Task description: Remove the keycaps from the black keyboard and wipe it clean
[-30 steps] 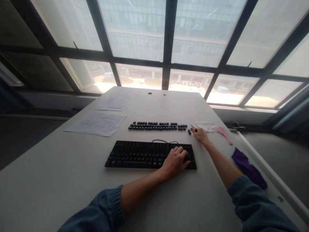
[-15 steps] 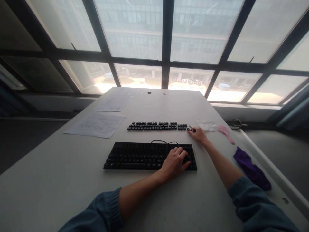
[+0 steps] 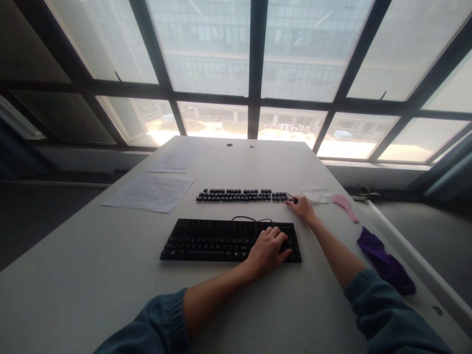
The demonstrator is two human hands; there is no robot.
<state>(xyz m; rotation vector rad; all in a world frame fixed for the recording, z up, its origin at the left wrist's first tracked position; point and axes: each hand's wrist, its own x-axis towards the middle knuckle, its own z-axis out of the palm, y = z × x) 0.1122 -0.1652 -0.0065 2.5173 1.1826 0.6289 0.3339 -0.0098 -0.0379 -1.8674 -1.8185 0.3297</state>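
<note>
Head view: the right hand (image 3: 303, 206) is pinching a tool (image 3: 291, 197) at the right end of the keycap row (image 3: 239, 195) — running leftward from it — while the left hand (image 3: 271, 248) is lying spread on the keyboard (image 3: 206, 239).

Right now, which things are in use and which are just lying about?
In use: keyboard, under left hand; row of loose keycaps, right hand at its end, small tool at the fingertips.
Lying about: papers, pink brush, purple cloth, white scrap.

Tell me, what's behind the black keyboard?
Rows of loose keycaps and a thin cable. The right hand touches their right end; what it pinches is mostly hidden.
</note>
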